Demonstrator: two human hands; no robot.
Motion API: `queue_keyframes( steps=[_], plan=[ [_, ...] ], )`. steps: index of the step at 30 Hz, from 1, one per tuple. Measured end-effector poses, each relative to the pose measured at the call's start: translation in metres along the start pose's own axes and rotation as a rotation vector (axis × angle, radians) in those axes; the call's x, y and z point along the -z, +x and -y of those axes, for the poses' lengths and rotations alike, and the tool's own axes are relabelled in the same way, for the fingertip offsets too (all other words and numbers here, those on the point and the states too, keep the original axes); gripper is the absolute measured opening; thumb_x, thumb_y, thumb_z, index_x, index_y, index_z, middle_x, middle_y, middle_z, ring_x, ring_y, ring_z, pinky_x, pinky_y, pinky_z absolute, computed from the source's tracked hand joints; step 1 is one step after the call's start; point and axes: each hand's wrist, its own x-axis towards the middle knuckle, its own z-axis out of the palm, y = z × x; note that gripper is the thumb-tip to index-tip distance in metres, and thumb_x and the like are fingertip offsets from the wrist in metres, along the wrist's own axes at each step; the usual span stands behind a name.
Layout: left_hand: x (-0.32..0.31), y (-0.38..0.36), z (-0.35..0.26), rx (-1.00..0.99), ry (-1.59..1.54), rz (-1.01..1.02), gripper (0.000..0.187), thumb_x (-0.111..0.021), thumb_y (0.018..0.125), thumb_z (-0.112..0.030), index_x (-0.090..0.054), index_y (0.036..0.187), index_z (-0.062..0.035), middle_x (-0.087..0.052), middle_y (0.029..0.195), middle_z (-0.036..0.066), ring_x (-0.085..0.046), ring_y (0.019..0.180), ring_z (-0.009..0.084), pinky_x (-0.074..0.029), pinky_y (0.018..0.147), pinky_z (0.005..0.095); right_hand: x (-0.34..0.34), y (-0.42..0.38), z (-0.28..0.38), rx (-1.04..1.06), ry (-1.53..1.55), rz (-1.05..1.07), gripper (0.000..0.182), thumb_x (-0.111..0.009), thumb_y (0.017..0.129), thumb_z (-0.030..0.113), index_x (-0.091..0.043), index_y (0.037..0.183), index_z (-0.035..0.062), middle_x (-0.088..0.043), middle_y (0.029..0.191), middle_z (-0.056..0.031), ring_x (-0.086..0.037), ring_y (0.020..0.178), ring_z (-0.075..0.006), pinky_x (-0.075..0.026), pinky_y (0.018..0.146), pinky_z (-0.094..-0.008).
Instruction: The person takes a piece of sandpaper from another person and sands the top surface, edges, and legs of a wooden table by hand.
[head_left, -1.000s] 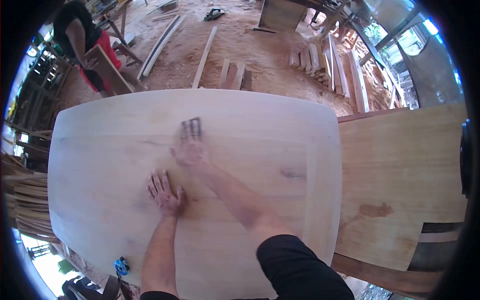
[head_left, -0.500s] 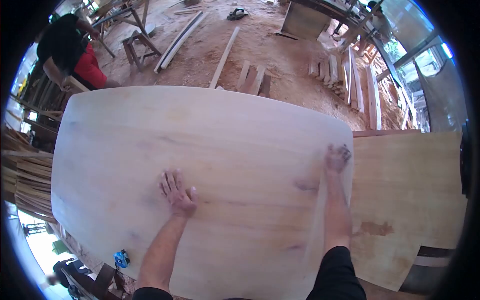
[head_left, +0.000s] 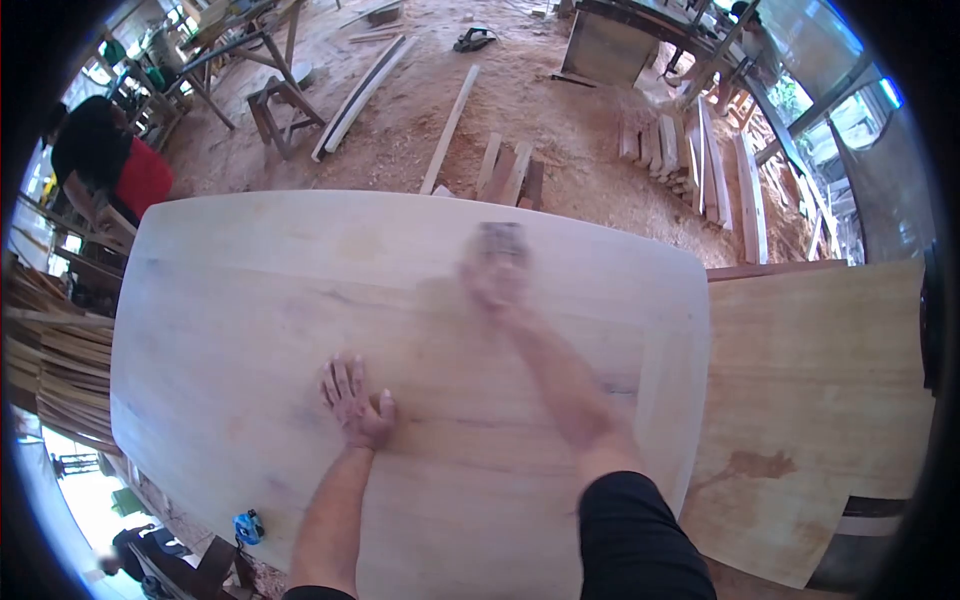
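A large pale wooden tabletop (head_left: 250,260) with rounded corners lies in front of me. My left hand (head_left: 355,402) rests flat on it, fingers spread, left of the middle, holding nothing. Near the far edge, my right hand (head_left: 497,275) is over the board and smeared by motion. Under its fingertips is a dark grey patch (head_left: 502,238) that looks like sandpaper, with the fingers closed on it; blur hides its exact outline. Dark streaks and knots mark the wood.
To the right lies a second wooden panel (head_left: 800,360) with a brown stain. A blue tool (head_left: 248,527) sits by the near left edge. Stacked wood strips (head_left: 70,370) are at left, timber offcuts (head_left: 660,145) beyond. A person in red shorts (head_left: 143,180) is at far left.
My right hand has swept left and away from me, from the board's right edge to its far middle. The left hand stays in place. The person at left has moved farther left and lower.
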Motion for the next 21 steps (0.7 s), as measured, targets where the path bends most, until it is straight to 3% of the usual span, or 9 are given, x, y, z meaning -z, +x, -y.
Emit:
queue_keyframes(
  steps=[4,7,10,12,15,17,18,20,21],
  plan=[
    [-0.002,0.0,0.0,-0.016,-0.015,-0.01,0.082,-0.056,0.084,-0.04,-0.031,0.156,-0.0085,-0.019,0.163,0.026,-0.013,0.151,0.046,-0.007,0.121,0.061,0.058,-0.055,-0.245,-0.316,-0.356,-0.151,0.08,-0.044,0.099,0.056,-0.025,0.158,0.004,-0.026,0.163,-0.0179,-0.02,0.151,-0.0391,-0.013,0.122,-0.0542],
    [-0.001,0.0,-0.001,-0.017,0.009,-0.004,0.083,-0.056,0.084,-0.039,-0.031,0.156,-0.0063,-0.019,0.162,0.027,-0.013,0.151,0.0466,-0.007,0.12,0.0621,0.138,-0.078,-0.305,-0.714,-0.399,-0.106,0.083,-0.037,0.101,0.059,-0.025,0.156,-0.0015,-0.024,0.164,-0.0192,-0.018,0.153,-0.0374,-0.009,0.123,-0.0532],
    [0.0,0.002,-0.003,-0.022,0.007,-0.001,0.083,-0.056,0.083,-0.038,-0.031,0.155,-0.0049,-0.019,0.162,0.028,-0.013,0.151,0.0468,-0.006,0.12,0.0625,0.127,-0.041,-0.258,-0.849,-0.39,-0.117,0.085,-0.034,0.102,0.06,-0.023,0.156,-0.004,-0.02,0.164,-0.0245,-0.015,0.153,-0.0403,-0.007,0.125,-0.0487],
    [0.004,0.004,-0.004,-0.014,0.016,0.012,0.083,-0.056,0.083,-0.038,-0.031,0.155,-0.0046,-0.019,0.162,0.028,-0.013,0.15,0.047,-0.006,0.12,0.0622,0.059,-0.008,-0.236,-0.531,-0.24,-0.119,0.088,-0.036,0.101,0.061,-0.024,0.154,-0.0075,-0.022,0.163,-0.0266,-0.014,0.152,-0.0424,-0.007,0.125,-0.05],
    [0.007,0.003,-0.005,-0.009,0.017,0.026,0.083,-0.056,0.083,-0.039,-0.031,0.155,-0.0056,-0.019,0.162,0.028,-0.013,0.15,0.0473,-0.007,0.121,0.062,0.001,0.037,-0.061,-0.17,-0.07,-0.051,0.091,-0.038,0.099,0.06,-0.015,0.156,-0.0075,-0.012,0.164,-0.0263,-0.004,0.154,-0.0399,0.0,0.125,-0.0484],
    [0.006,0.005,-0.003,-0.021,0.0,0.014,0.083,-0.056,0.083,-0.04,-0.032,0.155,-0.0071,-0.02,0.162,0.027,-0.014,0.15,0.0474,-0.008,0.121,0.062,-0.02,0.059,0.049,-0.054,0.16,0.073,0.094,-0.04,0.098,0.06,-0.01,0.157,-0.0075,-0.006,0.166,-0.0261,0.003,0.155,-0.0382,0.005,0.125,-0.0472],
    [0.004,0.003,0.0,-0.029,-0.015,0.006,0.082,-0.057,0.083,-0.04,-0.033,0.155,-0.008,-0.021,0.162,0.027,-0.015,0.15,0.0475,-0.008,0.12,0.062,-0.046,0.07,0.079,0.011,0.194,-0.049,0.089,-0.045,0.098,0.055,-0.012,0.159,-0.001,-0.008,0.167,-0.0202,0.0,0.155,-0.0376,0.001,0.125,-0.0492],
    [0.004,0.006,0.0,-0.025,-0.03,-0.007,0.082,-0.057,0.083,-0.041,-0.034,0.155,-0.0096,-0.023,0.161,0.026,-0.016,0.149,0.0477,-0.009,0.12,0.062,-0.037,0.086,0.122,0.143,-0.027,0.246,0.09,-0.045,0.098,0.055,-0.01,0.159,-0.0008,-0.006,0.168,-0.0196,0.002,0.155,-0.0376,0.002,0.125,-0.0482],
    [0.006,0.004,-0.001,-0.013,-0.03,0.004,0.081,-0.057,0.082,-0.041,-0.035,0.155,-0.0103,-0.023,0.161,0.025,-0.016,0.149,0.0477,-0.009,0.12,0.062,-0.038,0.085,0.115,0.156,-0.01,0.21,0.09,-0.045,0.098,0.055,-0.01,0.159,-0.0007,-0.007,0.168,-0.0197,0.002,0.155,-0.0377,0.002,0.125,-0.0481]
  ],
)
